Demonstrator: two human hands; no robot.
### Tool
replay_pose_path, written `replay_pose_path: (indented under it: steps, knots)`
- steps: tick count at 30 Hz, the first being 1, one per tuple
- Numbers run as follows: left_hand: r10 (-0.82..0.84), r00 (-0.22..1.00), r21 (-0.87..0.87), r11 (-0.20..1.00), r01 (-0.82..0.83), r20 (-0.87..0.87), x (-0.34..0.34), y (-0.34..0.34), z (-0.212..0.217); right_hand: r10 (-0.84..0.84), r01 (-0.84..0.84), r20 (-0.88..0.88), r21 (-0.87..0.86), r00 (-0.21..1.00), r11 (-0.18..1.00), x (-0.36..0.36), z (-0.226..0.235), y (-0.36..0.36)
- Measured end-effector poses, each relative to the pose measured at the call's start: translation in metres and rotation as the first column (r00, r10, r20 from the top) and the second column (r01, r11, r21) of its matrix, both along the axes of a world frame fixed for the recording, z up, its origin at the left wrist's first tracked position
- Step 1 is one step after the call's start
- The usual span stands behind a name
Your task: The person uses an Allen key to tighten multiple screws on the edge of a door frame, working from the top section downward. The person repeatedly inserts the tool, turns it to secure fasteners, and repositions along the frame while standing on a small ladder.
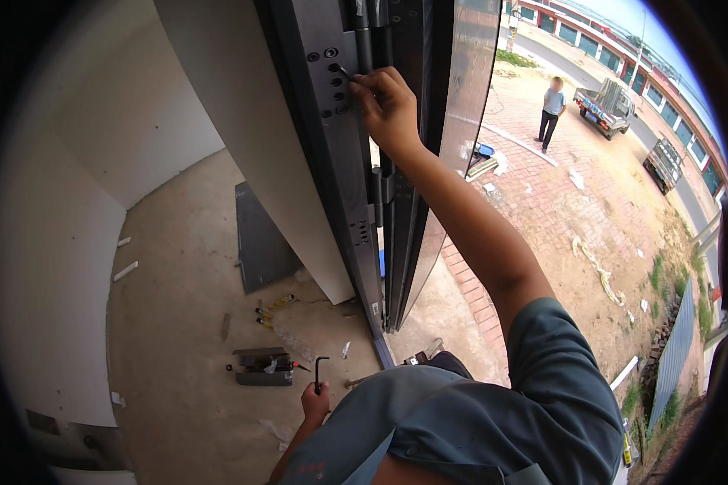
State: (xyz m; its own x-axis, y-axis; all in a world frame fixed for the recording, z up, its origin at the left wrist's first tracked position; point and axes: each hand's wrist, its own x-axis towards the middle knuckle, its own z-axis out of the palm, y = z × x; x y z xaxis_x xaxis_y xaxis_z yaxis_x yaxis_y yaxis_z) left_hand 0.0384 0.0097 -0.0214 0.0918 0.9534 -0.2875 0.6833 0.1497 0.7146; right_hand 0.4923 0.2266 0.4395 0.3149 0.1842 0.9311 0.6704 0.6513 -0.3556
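Observation:
My right hand (pixel 390 109) is raised to a dark metal door frame (pixel 311 28). Its thumb and fingers pinch a small dark screw (pixel 345 73), held at a group of holes (pixel 336 83) in the hinge plate; its tip is too small to make out clearly. Two fasteners (pixel 331 53) sit in the upper holes. Beside the plate runs a hinge barrel (pixel 364 48), with another hinge (pixel 377 187) lower down. Low at my left side, my left hand (pixel 315 400) is closed around a black L-shaped hex key (pixel 319 368), its short arm pointing up.
On the concrete floor lie an open toolbox (pixel 264 366), yellow-and-black tubes (pixel 275 311) and a dark panel (pixel 260 238). The door leaf (pixel 469 73) stands at my right. Outside are a standing person (pixel 552 113), a loaded truck (pixel 607 107) and scattered litter on brick paving (pixel 534 210).

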Motion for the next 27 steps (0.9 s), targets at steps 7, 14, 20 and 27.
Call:
replay_pose_path:
  steps: [7,14,20,27]
  knots:
    - [-0.026,0.972,0.297,0.954,-0.045,0.233,0.034,0.065,0.048,0.245,-0.288,-0.367,-0.066,0.897,0.955,-0.009,-0.004,0.002]
    - [-0.317,0.762,0.629,0.763,-0.15,0.565,0.15,0.174,0.293,-0.009,-0.219,-0.572,-0.329,0.82,0.919,-0.011,0.003,-0.017]
    - [-0.385,0.733,0.757,0.596,-0.266,0.561,0.232,0.232,0.456,-0.299,0.004,-0.455,-0.543,0.839,0.839,-0.014,0.008,-0.031]
    - [-0.327,0.871,0.867,0.46,-0.193,0.367,0.297,0.248,0.526,-0.352,0.05,-0.409,-0.59,0.842,0.806,-0.014,0.011,-0.033]
